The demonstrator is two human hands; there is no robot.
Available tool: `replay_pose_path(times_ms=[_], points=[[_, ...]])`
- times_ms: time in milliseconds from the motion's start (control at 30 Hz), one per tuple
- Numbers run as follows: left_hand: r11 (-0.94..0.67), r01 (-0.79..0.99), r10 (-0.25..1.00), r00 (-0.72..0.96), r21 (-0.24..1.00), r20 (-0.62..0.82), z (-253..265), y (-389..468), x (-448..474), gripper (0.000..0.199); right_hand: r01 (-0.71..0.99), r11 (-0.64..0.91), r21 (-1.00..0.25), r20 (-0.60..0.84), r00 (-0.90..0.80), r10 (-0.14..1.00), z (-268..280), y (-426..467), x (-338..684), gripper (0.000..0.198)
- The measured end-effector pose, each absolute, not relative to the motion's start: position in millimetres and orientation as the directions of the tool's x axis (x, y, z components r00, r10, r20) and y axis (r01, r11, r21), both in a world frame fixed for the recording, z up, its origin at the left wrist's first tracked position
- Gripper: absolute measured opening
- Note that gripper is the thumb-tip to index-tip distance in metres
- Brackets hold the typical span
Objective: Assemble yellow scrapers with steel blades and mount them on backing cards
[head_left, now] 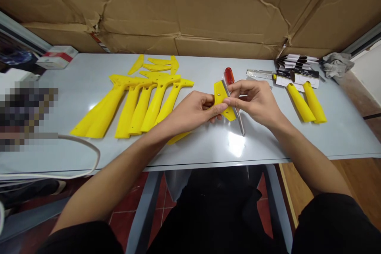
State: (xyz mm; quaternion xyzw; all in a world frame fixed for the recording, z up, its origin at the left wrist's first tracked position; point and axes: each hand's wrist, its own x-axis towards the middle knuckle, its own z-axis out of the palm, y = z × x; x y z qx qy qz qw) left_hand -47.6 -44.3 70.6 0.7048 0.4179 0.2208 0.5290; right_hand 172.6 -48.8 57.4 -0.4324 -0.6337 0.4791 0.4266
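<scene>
My left hand (198, 107) pinches a yellow scraper head (219, 92) between thumb and fingers, above the table. Two small screw-like spots show on its flat face. A thin metal blade (228, 89) runs along the head's right edge, and my right hand (253, 99) grips it there with thumb and fingertips. Behind and below my right hand, a screwdriver (229, 75) with a red handle lies on the table, its shaft partly covered by the hand. Several yellow scraper handles (160, 101) lie side by side left of my left hand.
Loose yellow plates (137, 64) lie at the back of the grey table (205, 154). To the right are two yellow handles (300, 103), packaged blades (306, 75), a metal tool (258, 74) and a grey cloth (336, 64). A cable (97, 151) curves at left; cardboard (193, 12) stands behind.
</scene>
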Motion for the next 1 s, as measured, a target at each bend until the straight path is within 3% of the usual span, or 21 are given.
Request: replay_pose_path(times_ms=[333,700,900,1000], points=[[-0.099,0.293,0.737,0.663,0.951,-0.127,80.0,-42.4,-50.1,0.039,0.105,0.148,-0.983,0.097,-0.384,0.918,55.7,-45.4,179.1,0.061],[-0.037,0.279,0.759,0.632,0.960,-0.154,79.3,-42.6,-46.8,0.037,0.092,0.207,-0.974,0.168,-0.322,0.932,51.3,-47.4,174.1,0.055],[-0.132,0.280,0.790,0.609,0.951,-0.069,77.2,-41.6,-48.0,0.041,0.159,0.245,-0.956,0.192,-0.290,0.938,63.4,-47.8,171.7,0.064],[-0.292,0.320,0.836,0.544,0.901,0.078,78.7,-45.1,-50.5,0.040,0.256,0.289,-0.922,0.261,-0.138,0.955,89.1,-47.5,199.1,0.067]])
